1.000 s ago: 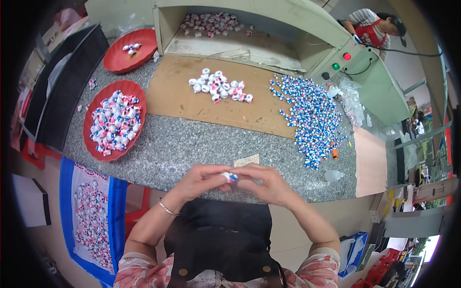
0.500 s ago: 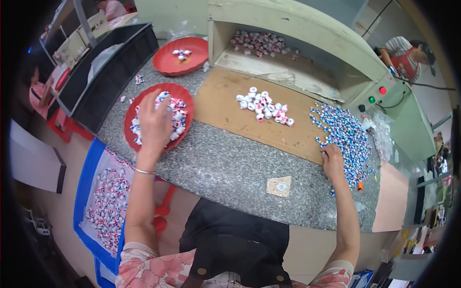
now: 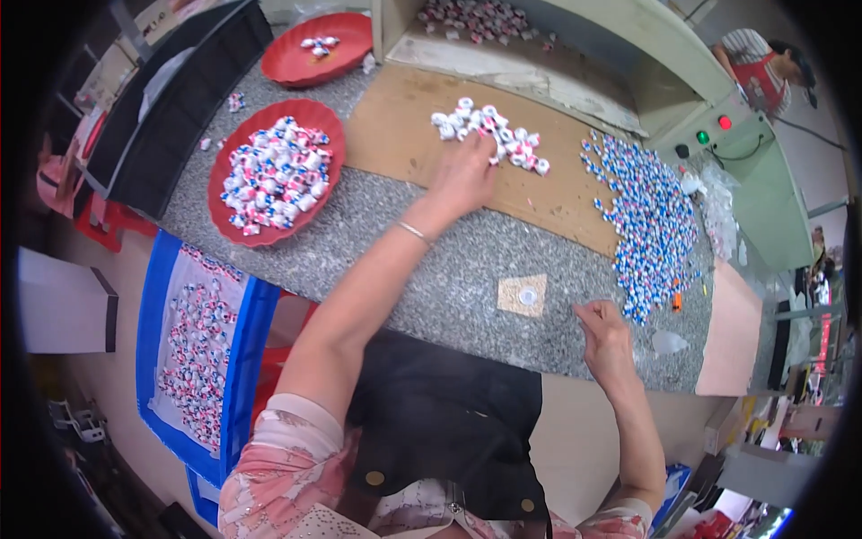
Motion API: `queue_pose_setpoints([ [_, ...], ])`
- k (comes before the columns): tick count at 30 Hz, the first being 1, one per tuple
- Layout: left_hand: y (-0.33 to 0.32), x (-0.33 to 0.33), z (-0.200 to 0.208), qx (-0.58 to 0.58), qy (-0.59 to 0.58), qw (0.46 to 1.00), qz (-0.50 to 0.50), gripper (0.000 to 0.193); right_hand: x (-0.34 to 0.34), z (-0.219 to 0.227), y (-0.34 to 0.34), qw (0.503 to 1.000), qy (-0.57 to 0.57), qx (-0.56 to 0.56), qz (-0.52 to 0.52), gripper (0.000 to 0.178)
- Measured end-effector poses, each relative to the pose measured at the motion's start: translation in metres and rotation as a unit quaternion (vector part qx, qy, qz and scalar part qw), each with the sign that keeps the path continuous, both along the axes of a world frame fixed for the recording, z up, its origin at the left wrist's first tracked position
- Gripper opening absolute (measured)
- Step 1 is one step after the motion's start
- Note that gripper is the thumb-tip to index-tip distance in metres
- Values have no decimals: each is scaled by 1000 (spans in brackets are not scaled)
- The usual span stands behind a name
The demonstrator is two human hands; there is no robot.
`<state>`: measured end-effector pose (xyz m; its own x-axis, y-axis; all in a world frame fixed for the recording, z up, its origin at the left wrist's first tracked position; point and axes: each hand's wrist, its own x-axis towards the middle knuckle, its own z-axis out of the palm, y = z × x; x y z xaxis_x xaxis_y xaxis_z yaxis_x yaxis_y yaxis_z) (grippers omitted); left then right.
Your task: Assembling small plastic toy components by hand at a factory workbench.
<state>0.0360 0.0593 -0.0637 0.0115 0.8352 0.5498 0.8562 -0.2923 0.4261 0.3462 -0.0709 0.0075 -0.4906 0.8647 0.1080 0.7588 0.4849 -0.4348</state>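
My left hand [image 3: 462, 175] reaches across the brown cardboard sheet [image 3: 386, 112], its fingers drawn together at the near edge of a loose group of small round white-and-pink pieces [image 3: 519, 146]. Its fingertips touch the pieces; what they grip is hidden. Over the grey stone-patterned tabletop, my right hand [image 3: 608, 340] is closed in a pinch, and anything between thumb and finger is too small to make out. To its upper right spreads a heap of tiny blue-and-white pieces [image 3: 651, 225]. Left of it lies a small tan square pad with a round clear centre [image 3: 523, 295].
A red scalloped dish [image 3: 224, 162] holds many white, pink and blue pieces; another red dish [image 3: 350, 45] stands behind it. A machine housing [image 3: 620, 54] with lit buttons borders the back. At lower left sits a blue crate [image 3: 235, 359] of pieces. Black bins [image 3: 180, 117] stand left.
My left hand has left the red dish and moved right to the white pieces on the cardboard. My right hand has drawn back from the blue heap toward me. The view has shifted slightly.
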Motion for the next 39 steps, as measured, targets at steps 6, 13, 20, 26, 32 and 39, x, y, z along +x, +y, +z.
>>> queue_pose_setpoints([
  [6, -96, -5, 35, -311, -546, 748, -214, 18, 4, -18, 2, 1000, 4, 18, -6, 19],
  [13, -192, -20, 19, -350, -675, 622, -189, 23, -4, -20, 6, 1000, -7, 10, -1, 16],
  [20, -190, -6, 29, -311, -710, 593, -219, 26, -54, 6, 11, 995, 28, 25, 89, 12],
  [26, -178, 1, 40, -305, -646, 661, -229, 32, -66, 1, 25, 978, -105, 64, 171, 16],
  [32, -176, 11, 25, -292, -627, 690, -212, 32, -68, 4, 24, 980, -81, 51, 173, 16],
  [39, -167, 35, 18, -168, -421, 870, -196, 31, -55, -4, 13, 994, 36, 54, 84, 11],
])
